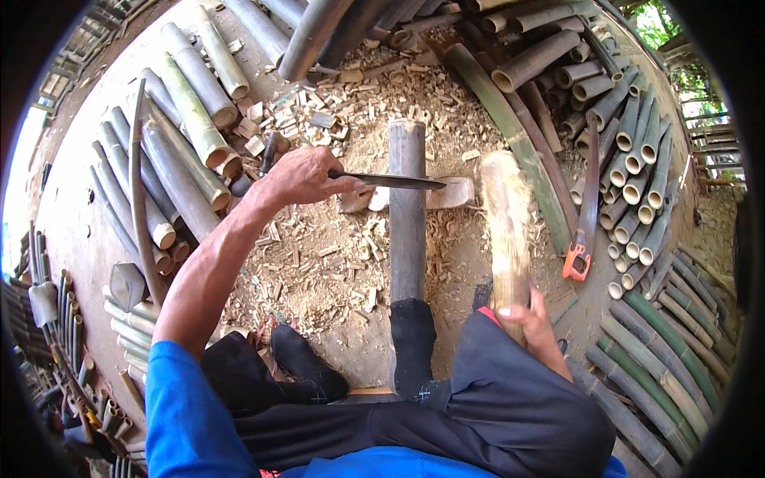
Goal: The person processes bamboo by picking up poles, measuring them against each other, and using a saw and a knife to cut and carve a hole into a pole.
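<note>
My left hand (307,177) is closed around the handle of a knife (390,181). Its dark blade lies crosswise over a grey bamboo tube (407,247), a little below the tube's far end. My right hand (532,320) grips the lower end of a thick, frayed wooden club (507,223), which stands up to the right of the tube, apart from the blade. Under the tube's far part lies a pale wooden block (451,193). My foot in a black sock (412,338) rests on the tube's near end.
Chips and shavings (319,255) litter the ground around the tube. Bamboo poles (195,119) lie at the left, and a large stack of cut tubes (637,175) fills the right. A saw with an orange handle (578,259) leans near that stack. Split green bamboo (510,143) lies beyond the club.
</note>
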A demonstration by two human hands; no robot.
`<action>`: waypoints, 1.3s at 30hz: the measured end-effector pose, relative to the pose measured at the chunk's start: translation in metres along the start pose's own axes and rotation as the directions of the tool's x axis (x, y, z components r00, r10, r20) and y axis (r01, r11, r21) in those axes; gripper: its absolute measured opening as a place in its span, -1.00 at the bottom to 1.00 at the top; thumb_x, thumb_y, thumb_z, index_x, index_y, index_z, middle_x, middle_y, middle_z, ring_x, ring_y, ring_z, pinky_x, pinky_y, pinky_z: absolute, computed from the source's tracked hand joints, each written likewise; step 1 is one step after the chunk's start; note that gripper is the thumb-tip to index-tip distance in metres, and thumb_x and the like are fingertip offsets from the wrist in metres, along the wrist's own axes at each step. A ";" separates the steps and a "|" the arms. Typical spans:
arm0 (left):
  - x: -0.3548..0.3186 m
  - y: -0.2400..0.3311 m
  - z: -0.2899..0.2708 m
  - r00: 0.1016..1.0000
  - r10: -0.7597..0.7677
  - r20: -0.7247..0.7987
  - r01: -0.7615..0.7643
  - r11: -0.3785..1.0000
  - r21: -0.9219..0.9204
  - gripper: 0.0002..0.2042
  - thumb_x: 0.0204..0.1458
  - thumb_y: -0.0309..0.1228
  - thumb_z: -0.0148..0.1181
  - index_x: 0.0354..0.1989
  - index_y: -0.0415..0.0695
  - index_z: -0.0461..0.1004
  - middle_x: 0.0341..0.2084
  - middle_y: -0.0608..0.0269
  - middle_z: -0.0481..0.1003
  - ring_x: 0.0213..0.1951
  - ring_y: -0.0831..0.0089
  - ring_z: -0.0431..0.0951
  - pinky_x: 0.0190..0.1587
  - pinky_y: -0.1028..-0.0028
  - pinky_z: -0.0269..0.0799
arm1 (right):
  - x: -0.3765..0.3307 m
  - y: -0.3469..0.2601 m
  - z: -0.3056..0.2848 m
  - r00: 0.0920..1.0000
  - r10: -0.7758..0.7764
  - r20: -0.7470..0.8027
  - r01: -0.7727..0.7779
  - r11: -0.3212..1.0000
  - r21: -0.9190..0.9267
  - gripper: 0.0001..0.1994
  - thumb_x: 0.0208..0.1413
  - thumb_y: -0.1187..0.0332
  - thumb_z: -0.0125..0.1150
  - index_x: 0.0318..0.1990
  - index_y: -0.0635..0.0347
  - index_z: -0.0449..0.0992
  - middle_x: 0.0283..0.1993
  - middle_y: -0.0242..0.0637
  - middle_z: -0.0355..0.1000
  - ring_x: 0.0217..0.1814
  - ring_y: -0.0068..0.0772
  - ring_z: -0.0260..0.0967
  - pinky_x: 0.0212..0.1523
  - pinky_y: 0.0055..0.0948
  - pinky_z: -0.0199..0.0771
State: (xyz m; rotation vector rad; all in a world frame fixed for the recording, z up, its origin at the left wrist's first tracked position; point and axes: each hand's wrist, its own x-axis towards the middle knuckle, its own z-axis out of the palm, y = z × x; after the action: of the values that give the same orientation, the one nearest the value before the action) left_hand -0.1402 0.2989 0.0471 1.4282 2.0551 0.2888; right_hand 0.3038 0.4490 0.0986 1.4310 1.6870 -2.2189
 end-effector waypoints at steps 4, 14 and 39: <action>0.006 0.000 0.010 0.999 0.041 0.009 -0.041 0.999 0.033 -0.51 0.15 0.12 0.28 -0.31 -0.15 0.72 -0.69 0.06 0.50 -0.59 0.18 0.52 -0.47 0.15 0.37 | -0.008 -0.047 0.014 1.000 -0.017 -0.019 0.019 0.993 0.118 -0.15 -0.14 0.33 0.41 0.35 0.27 0.12 -0.11 -0.11 0.43 -0.30 -0.25 0.57 -0.25 -0.26 0.64; 0.004 -0.008 0.015 0.999 0.003 0.032 -0.004 1.000 0.027 -0.50 0.15 0.13 0.27 -0.30 -0.15 0.73 -0.75 0.12 0.43 -0.66 0.28 0.43 -0.53 0.17 0.30 | 0.006 -0.089 0.025 0.987 -0.131 0.094 0.128 0.991 0.033 -0.13 -0.15 0.32 0.46 0.34 0.33 0.13 -0.12 -0.13 0.42 -0.29 -0.31 0.56 -0.30 -0.28 0.64; 0.006 -0.006 0.025 1.000 0.006 -0.013 -0.005 0.994 0.112 -0.54 0.14 0.10 0.30 -0.36 -0.12 0.72 -0.75 0.19 0.47 -0.68 0.33 0.48 -0.56 0.23 0.39 | 0.010 -0.101 0.022 0.993 -0.110 0.040 0.116 0.959 -0.257 0.13 -0.17 0.28 0.58 0.49 0.49 -0.06 0.37 0.02 0.24 0.43 -0.18 0.22 0.43 -0.27 0.18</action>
State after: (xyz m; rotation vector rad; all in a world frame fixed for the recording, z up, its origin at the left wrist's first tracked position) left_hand -0.1312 0.2978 0.0218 1.5022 2.1078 0.1880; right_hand 0.2338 0.4796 0.1682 1.2696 2.0082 -1.9623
